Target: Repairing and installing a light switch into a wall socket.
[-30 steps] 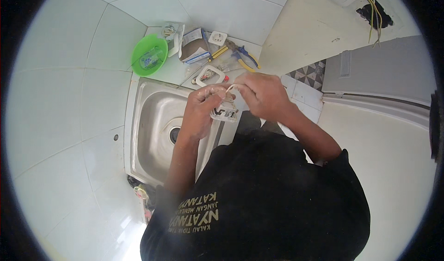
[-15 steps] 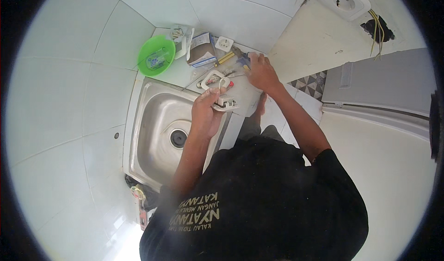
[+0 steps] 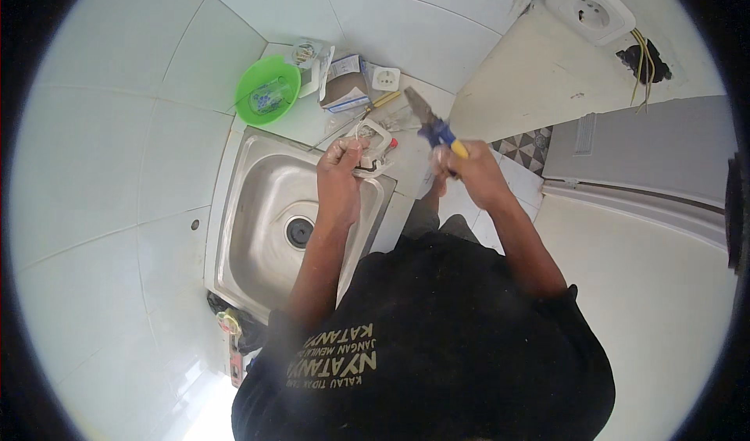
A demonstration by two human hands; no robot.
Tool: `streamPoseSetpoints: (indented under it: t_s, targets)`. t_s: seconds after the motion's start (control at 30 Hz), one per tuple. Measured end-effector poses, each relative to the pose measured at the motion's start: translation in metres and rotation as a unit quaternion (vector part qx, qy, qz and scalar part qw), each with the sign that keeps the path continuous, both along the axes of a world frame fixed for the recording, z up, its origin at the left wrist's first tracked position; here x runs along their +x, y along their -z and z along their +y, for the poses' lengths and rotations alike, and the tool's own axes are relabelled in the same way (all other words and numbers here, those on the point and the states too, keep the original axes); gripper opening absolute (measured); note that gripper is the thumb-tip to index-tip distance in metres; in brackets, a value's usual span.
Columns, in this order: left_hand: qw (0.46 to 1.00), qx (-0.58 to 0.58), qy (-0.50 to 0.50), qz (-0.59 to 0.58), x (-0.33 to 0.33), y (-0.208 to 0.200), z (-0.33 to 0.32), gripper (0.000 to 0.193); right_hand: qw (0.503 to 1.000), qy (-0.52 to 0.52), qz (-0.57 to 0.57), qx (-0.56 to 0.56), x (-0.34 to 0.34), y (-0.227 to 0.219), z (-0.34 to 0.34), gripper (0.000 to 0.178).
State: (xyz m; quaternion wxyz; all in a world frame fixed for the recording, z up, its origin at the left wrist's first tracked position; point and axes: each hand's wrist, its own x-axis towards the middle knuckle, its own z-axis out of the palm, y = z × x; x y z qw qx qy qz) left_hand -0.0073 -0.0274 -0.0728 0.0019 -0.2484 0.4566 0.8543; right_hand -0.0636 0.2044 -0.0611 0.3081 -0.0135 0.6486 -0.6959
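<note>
My left hand (image 3: 337, 183) is closed around a white electrical fitting (image 3: 375, 165), held over the sink's far right corner. A white open frame (image 3: 384, 134) shows just beyond those fingers; whether the hand also holds it I cannot tell. Combination pliers (image 3: 440, 131) with blue and yellow handles are gripped in my right hand (image 3: 473, 174), raised over the counter's right side. Their jaws point away from me, up and to the left. On the counter behind lie a yellow-handled screwdriver (image 3: 384, 99) and a white socket (image 3: 386, 78).
A steel sink (image 3: 258, 207) is at the left. Beyond it stand a green bowl (image 3: 248, 105) and an open cardboard box (image 3: 348, 103). On the right wall, a socket (image 3: 591, 13) is mounted beside a hole (image 3: 655, 64) with loose wires. A spirit level (image 3: 235, 359) stands near the sink's lower left.
My right hand has lifted the pliers off the counter and drawn them nearer to me. My left hand has shifted slightly left and turned the white fitting.
</note>
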Motion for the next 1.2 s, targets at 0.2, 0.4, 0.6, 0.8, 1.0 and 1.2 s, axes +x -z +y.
streamPoseSetpoints:
  t_s: [0.2,0.4,0.6,0.8,1.0,1.2]
  targets:
    - [0.952,-0.297,0.046,0.053,-0.006,-0.017,0.011,0.015,0.991,-0.103,0.034,0.077,0.023,-0.013,0.007,0.03]
    - [0.84,-0.514,0.109,0.133,-0.004,-0.043,0.017,0.01,0.984,-0.142,0.031,0.106,0.026,-0.025,0.006,0.035]
    - [0.792,-0.57,0.171,0.133,0.002,-0.058,0.015,0.008,0.986,-0.139,0.041,0.077,0.027,-0.032,0.002,0.033]
    - [0.774,-0.588,0.157,0.173,0.004,-0.07,0.014,0.007,0.98,-0.148,0.106,0.075,0.03,-0.035,-0.001,0.032]
    - [0.793,-0.567,0.147,0.164,0.003,-0.065,0.01,0.008,0.971,-0.075,0.175,0.143,0.042,-0.025,-0.011,0.048]
    - [0.976,-0.084,0.199,0.029,0.004,-0.054,0.001,0.011,0.999,-0.038,-0.002,-0.035,0.038,-0.019,-0.005,0.041]
